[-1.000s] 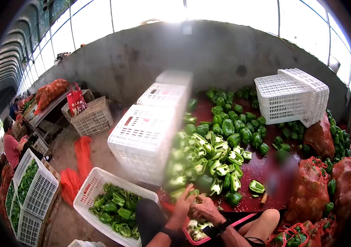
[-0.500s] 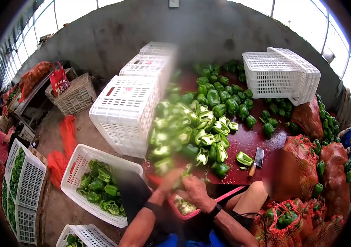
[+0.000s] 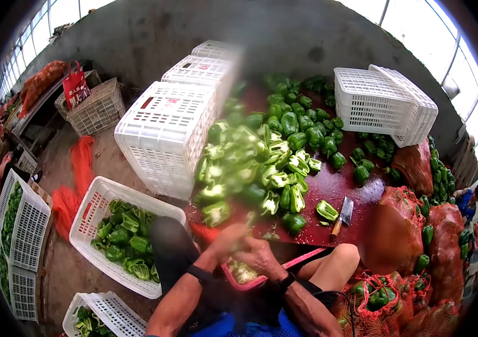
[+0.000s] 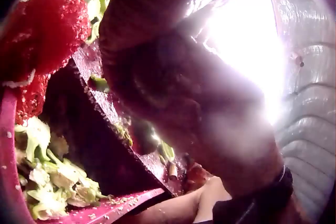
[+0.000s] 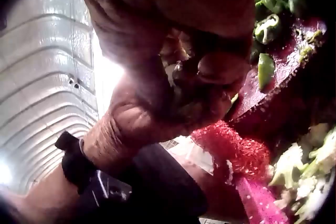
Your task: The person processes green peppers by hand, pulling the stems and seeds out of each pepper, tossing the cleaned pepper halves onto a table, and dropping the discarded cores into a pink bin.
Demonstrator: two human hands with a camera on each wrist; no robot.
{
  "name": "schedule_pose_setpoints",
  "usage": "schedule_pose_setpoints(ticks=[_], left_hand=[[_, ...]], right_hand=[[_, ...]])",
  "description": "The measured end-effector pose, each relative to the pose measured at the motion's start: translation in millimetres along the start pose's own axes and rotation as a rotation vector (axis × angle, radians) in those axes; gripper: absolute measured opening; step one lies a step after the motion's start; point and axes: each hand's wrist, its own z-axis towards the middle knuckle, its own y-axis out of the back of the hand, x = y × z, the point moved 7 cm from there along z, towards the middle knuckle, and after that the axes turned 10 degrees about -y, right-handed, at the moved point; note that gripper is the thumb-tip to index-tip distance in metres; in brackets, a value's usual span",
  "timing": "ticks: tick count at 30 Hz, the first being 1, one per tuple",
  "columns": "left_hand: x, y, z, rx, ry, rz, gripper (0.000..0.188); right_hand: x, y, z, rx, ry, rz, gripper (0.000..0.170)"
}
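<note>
My left hand (image 3: 229, 240), blurred by motion, meets my right hand (image 3: 258, 257) close above a pink-rimmed tub (image 3: 248, 285). Pale pepper cores and seeds (image 3: 241, 272) lie in that tub. In the right wrist view my right hand (image 5: 142, 61) has bent fingers up against the other hand; I cannot tell whether anything is between them. Shadow and glare cover my left hand (image 4: 168, 66) in the left wrist view. Beyond the hands, cut green peppers (image 3: 216, 213) lie heaped on the dark red table (image 3: 317, 185). A pepper half (image 3: 326, 210) rests beside a wooden-handled cleaver (image 3: 346, 212).
Left of my knee stands a white crate (image 3: 90, 224) of cut peppers, with stacked white crates (image 3: 154, 135) behind it. Whole green peppers (image 3: 306, 129) spread across the table's back. Mesh sacks (image 3: 401, 224) line the right side. Red netting (image 3: 67, 208) lies on the floor.
The head view has tilted downward, bringing more of my arms and the cleaver into sight. Both hands stay together over the tub; the left fingers, outstretched one second ago, now blur against the right hand.
</note>
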Motion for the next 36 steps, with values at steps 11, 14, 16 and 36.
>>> schedule_pose_setpoints(ticks=[11, 14, 16, 36], left_hand=[[-30.5, 10.7, -7.9, -0.337, -0.068, -0.459, 0.017], [-57.1, 19.6, -12.2, -0.383, -0.338, -0.101, 0.029], [-99.6, 5.6, -22.9, -0.378, -0.605, 0.563, 0.042], [-73.2, 0.0, 39.3, -0.495, -0.489, 0.344, 0.055]], right_hand=[[14.7, -13.1, -18.3, -0.053, 0.278, -0.622, 0.022], [-7.5, 5.7, -24.8, 0.198, 0.088, -0.961, 0.035], [-17.4, 31.5, -15.6, -0.006, 0.131, -0.849, 0.029], [-39.6, 76.9, 44.3, -0.413, 0.035, -0.543, 0.014]])
